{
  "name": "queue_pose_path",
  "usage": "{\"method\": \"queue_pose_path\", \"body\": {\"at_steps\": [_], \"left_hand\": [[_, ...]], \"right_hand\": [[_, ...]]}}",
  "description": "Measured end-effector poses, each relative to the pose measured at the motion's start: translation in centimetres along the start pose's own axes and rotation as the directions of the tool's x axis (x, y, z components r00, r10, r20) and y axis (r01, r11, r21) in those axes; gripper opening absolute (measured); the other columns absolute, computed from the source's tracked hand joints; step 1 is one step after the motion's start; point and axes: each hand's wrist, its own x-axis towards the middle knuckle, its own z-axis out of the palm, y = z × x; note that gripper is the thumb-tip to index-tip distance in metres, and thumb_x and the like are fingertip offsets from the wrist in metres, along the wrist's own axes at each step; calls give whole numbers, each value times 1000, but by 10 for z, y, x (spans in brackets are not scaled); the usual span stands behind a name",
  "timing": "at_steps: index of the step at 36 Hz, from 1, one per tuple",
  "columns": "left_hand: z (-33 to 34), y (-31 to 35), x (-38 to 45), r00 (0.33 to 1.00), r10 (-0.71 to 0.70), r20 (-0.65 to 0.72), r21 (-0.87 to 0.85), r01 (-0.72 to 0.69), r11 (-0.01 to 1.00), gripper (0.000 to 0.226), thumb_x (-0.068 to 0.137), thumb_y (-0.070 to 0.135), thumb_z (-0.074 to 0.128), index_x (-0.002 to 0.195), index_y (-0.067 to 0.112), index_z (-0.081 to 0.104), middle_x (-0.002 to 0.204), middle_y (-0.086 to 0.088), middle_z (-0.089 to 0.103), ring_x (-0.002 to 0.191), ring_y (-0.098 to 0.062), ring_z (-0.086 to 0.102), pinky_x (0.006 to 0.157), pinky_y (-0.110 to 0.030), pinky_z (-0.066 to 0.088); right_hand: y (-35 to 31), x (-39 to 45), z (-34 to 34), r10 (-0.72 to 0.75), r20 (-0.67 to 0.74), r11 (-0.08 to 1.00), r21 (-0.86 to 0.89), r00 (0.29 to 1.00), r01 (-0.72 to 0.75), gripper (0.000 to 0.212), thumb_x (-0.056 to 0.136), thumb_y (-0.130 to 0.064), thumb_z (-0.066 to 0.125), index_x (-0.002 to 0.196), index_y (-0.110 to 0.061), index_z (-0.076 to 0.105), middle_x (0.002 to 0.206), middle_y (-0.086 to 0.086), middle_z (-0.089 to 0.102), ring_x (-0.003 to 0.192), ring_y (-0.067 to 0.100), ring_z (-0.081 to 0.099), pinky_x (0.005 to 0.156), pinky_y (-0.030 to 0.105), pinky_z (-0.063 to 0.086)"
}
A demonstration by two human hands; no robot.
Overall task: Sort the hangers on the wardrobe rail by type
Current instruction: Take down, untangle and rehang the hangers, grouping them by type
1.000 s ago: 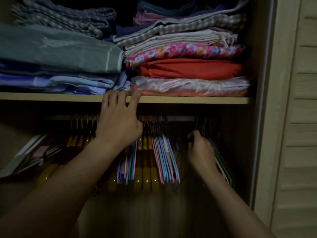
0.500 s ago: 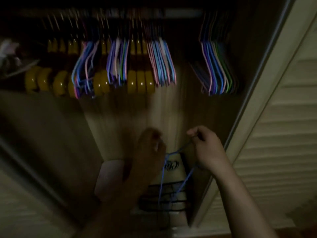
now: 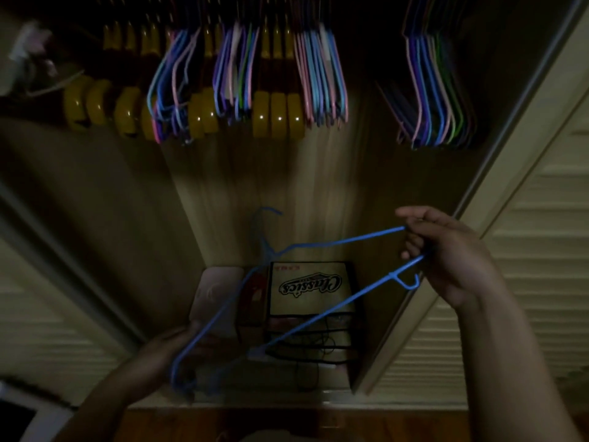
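Hangers fill the top of my view, hung in a row inside the dim wardrobe. At far left I see a pale, blurred object that I cannot identify. Next come the yellow wooden hangers, with bunches of thin coloured wire hangers mixed in between them, then three more yellow ones just beside a pink-and-blue wire bunch. After a gap, a separate group of wire hangers hangs well apart at the right, near the louvred door.

Lower down, my left hand is curled around one end of a blue wire hanger, fingers closed on the bend, though the dark and blur hide the exact grip. The hanger stretches across in front of me, off the rail, its hook pointing up toward the back panel. Beneath it on the wardrobe floor sit a pale rounded box and, touching it to the right, a box printed "Classics" with black cords draped over its near side.

My right hand pinches the other end of the blue hanger, thumb and fingers closed on the wire, a small notch hook showing just below the knuckles.
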Motion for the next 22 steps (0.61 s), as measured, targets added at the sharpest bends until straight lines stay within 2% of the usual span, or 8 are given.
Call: {"method": "queue_pose_path", "body": {"at_steps": [4, 7, 9, 12, 15, 18, 20, 22], "left_hand": [[-19, 9, -19, 997, -66, 43, -295, 76, 952, 47, 93, 47, 41, 104, 10, 67, 110, -27, 68, 94, -39, 70, 79, -51, 56], [-19, 8, -18, 997, -78, 1, -228, 76, 971, 48, 94, 46, 42, 123, 14, 62, 121, -23, 66, 104, -37, 64, 93, -54, 49], [-4, 11, -22, 996, -86, -36, -165, 79, 983, 52, 91, 45, 46, 126, 10, 62, 109, -21, 66, 99, -34, 64, 97, -53, 47], [11, 12, -20, 993, -84, -81, -163, 70, 984, 42, 86, 38, 56, 110, 5, 65, 83, -13, 60, 81, -26, 67, 80, -47, 58], [15, 12, -23, 998, -38, -54, -220, 26, 975, 16, 85, 26, 60, 90, 10, 62, 77, -10, 55, 68, -20, 66, 68, -43, 60], [7, 17, -31, 997, -29, -75, -312, 5, 950, 35, 95, 22, 48, 69, 12, 70, 71, -15, 63, 57, -24, 67, 52, -38, 59], [-6, 25, -38, 992, -30, -121, -369, -17, 929, 39, 94, 26, 47, 66, 11, 70, 72, -13, 68, 53, -22, 67, 47, -34, 58], [-17, 37, -43, 992, -37, -123, -375, -12, 927, 29, 89, 30, 51, 78, 7, 67, 80, -15, 71, 56, -26, 69, 53, -38, 60]], "right_hand": [[8, 8, -13, 52, -38, 993, 106, 998, -47, 26, 97, -1, 39, 99, -10, 63, 54, -3, 35, 46, 8, 34, 44, 18, 37], [13, 11, -13, 91, -42, 985, 151, 995, -84, 27, 97, -3, 38, 96, -12, 63, 55, -3, 35, 45, 8, 34, 42, 17, 30], [17, 12, -9, 101, -30, 984, 153, 994, -95, 26, 96, -4, 39, 95, -13, 63, 55, -3, 35, 45, 8, 33, 43, 18, 28], [21, 12, -2, 99, -19, 987, 133, 995, -95, 26, 96, -4, 40, 95, -13, 64, 57, -2, 34, 45, 8, 33, 43, 17, 32], [24, 13, -1, 89, -19, 991, 103, 996, -87, 26, 96, -4, 40, 94, -12, 64, 56, -2, 35, 45, 9, 34, 44, 18, 36], [36, 18, -8, 108, -36, 993, 52, 993, -106, 23, 97, -4, 42, 96, -12, 64, 56, -1, 40, 46, 10, 40, 48, 22, 42], [57, 24, -17, 151, -131, 983, -87, 980, -163, 21, 97, -3, 46, 97, -14, 64, 57, -1, 52, 51, 13, 50, 50, 22, 47], [85, 26, -30, 143, -276, 859, -443, 950, -258, 19, 95, -1, 51, 99, -16, 63, 73, -1, 65, 64, 18, 54, 48, 17, 45]]}}
